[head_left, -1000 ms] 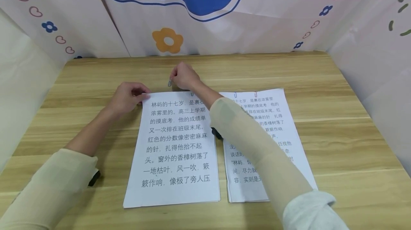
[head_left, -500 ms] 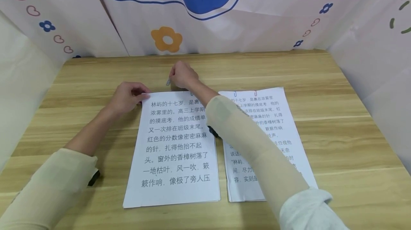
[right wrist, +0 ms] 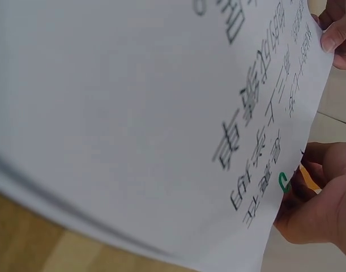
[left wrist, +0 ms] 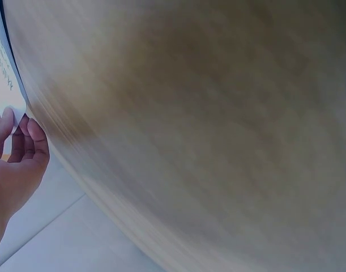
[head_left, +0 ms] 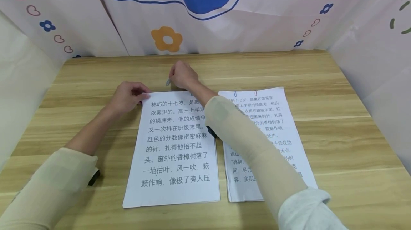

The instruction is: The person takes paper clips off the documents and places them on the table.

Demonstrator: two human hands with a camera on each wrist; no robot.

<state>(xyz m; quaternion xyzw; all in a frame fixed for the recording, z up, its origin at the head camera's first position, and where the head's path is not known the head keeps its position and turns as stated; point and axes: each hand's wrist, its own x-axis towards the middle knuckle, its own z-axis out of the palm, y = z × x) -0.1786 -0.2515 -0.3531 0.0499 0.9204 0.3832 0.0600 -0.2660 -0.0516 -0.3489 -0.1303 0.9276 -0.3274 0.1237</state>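
Two stacks of printed paper lie side by side on a wooden table. My left hand (head_left: 126, 96) pinches the top left corner of the left stack (head_left: 173, 196), thumb on top. Just beyond that stack's top edge, my right hand (head_left: 183, 75) pinches a small greyish paper clip (head_left: 167, 82), which sticks out from the fingertips. In the right wrist view a green paper clip (right wrist: 283, 182) sits on the sheet's edge beside the right hand (right wrist: 328, 192). The left wrist view shows the left thumb and fingers (left wrist: 39, 139) at the paper corner.
The right stack (head_left: 269, 98) carries a blue clip (head_left: 235, 94) and a red clip (head_left: 255, 93) along its top edge. My right forearm crosses over it. Behind the wooden table (head_left: 346, 144) hangs a white printed cloth (head_left: 257, 33), with pale walls at both sides.
My right hand has shifted very slightly left and its clip tilts a little differently. The left hand stays at the paper corner.
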